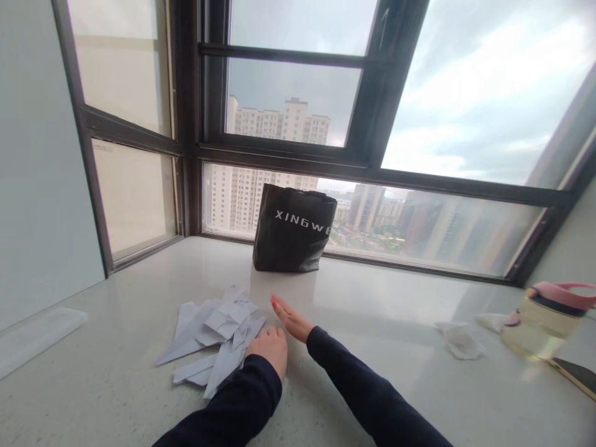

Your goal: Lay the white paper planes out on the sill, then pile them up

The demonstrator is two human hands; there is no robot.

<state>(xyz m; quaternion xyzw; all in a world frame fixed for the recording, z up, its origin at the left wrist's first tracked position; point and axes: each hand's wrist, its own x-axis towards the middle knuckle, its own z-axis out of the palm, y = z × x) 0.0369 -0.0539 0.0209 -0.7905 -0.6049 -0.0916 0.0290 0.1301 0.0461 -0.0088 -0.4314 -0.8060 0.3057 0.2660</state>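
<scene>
- Two bare hands close together: left hand (270, 349) has fingers bent against the right edge of the loose pile of folded white paper pieces (227, 321); can't tell if it grips any.
- Right hand (292, 319) sits just beside it, edge-on, fingers straight and together, nothing visible in it.
- Pile lies flat on the pale speckled stone ledge (372, 372), strips and creased shapes overlapping at odd angles.
- Handling, my read: very light, springy at folds, easily bent, slides apart if shoved. Gather from both sides with cupped palms; for single pieces, pinch a thick folded edge.
- Black bag with white lettering (295, 233) stands upright behind pile, near window.
- Far left: translucent white flat strip (40, 338).
- Far right: crumpled clear wrap (460, 341), pale yellow bottle with pink lid (540, 320), dark phone-like slab (577, 375).
</scene>
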